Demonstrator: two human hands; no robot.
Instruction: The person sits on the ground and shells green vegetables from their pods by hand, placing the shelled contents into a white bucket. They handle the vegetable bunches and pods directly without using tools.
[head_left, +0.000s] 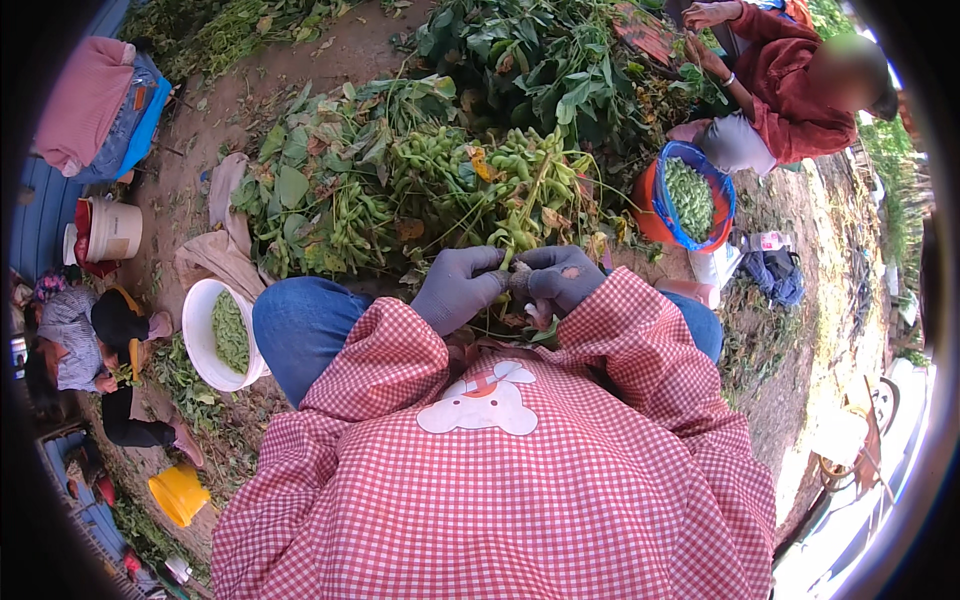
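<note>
Between my knees, my two gloved hands meet at the near edge of a heap of green soybean plants (345, 202). My left hand (461, 289), in a grey knit glove, pinches a green soybean pod (508, 259) between thumb and fingers. My right hand (559, 279), in a grey glove with a hole on its back, closes its fingertips at the same spot, touching the pod or its stem; which of them it grips cannot be told. Stalks thick with pods (525, 180) lie just beyond my fingers. A white bucket (196, 337) holding loose green pods stands left of my left knee.
A person in a red top sits at the upper right by a red bucket (646, 202) of pods with a blue liner. Another person sits at the left. A yellow bucket (180, 495) lies lower left, a white bucket (116, 229) upper left. A cloth sack (221, 255) lies beside the heap.
</note>
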